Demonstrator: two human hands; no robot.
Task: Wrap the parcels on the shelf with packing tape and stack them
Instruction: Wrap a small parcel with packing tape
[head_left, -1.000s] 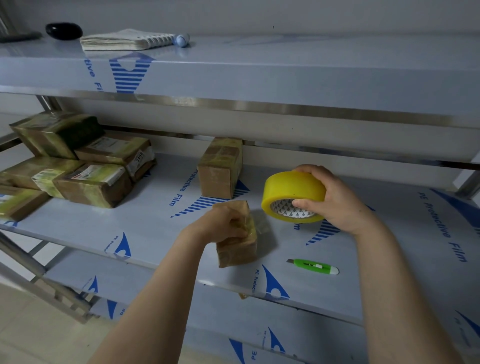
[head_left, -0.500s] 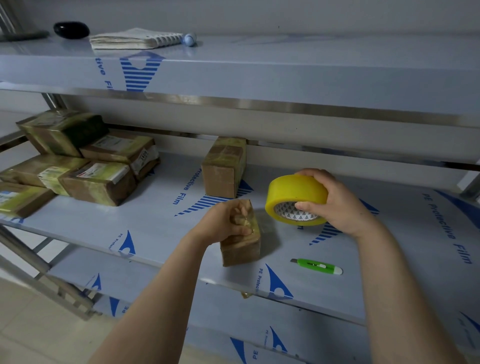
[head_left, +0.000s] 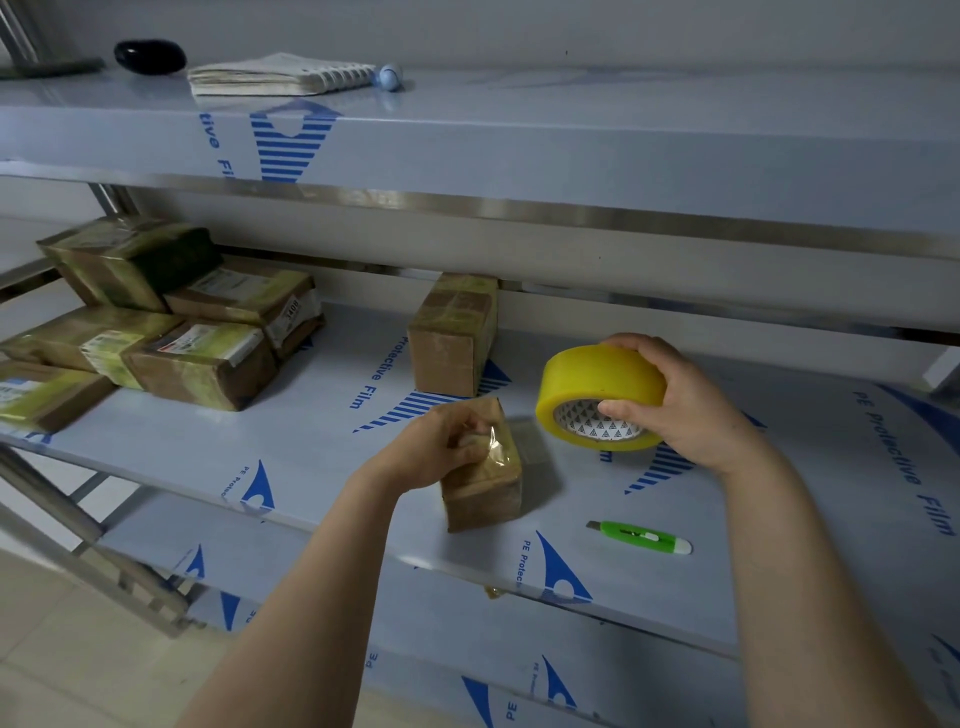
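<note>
left hand (head_left: 431, 449) bare (right hand (head_left: 693, 410) too)

We see dim, cool light: soft glare on the glossy white film-covered top shelf (head_left: 571, 130), the small brown taped parcel (head_left: 485, 488) shadowing rightward, frame edges bowing.

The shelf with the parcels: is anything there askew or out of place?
Yes. The top parcel of the left pile sits tilted, not flat. A small brownish scrap hangs under the shelf front edge.

Brown parcel (head_left: 483, 488) upright on shelf (head_left: 322, 447), yellow tape roll (head_left: 597, 379) raised beside it.
</note>
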